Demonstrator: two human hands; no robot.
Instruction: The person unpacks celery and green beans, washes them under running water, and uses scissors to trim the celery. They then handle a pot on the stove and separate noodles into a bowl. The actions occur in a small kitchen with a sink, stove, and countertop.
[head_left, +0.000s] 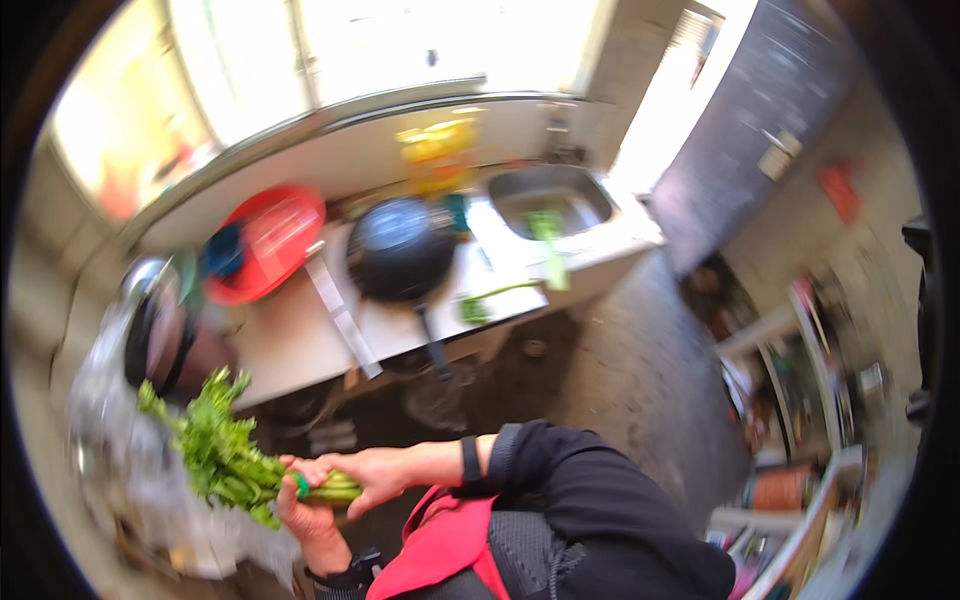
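Note:
A bunch of leafy green celery (225, 457) is held low in front of me, its leaves pointing to the left and its stalks to the right. My left hand (309, 521) grips it from below. My right hand (375, 474) is wrapped over the stalks from the other side. Between my hands a bright green band (301, 484) circles the stalks. One loose celery stalk (501, 291) lies at the counter's front edge, and more celery (553, 255) hangs over the rim of the sink (551, 176).
On the counter (277, 337) stand an upturned dark wok (401, 251), a red plastic basin (274, 240) and a yellow package (439, 154). A dark bucket-like container (176, 345) is at the left, beside clear plastic sheeting (142, 480). A cluttered shelf (814, 375) stands right. Motion blurs the view.

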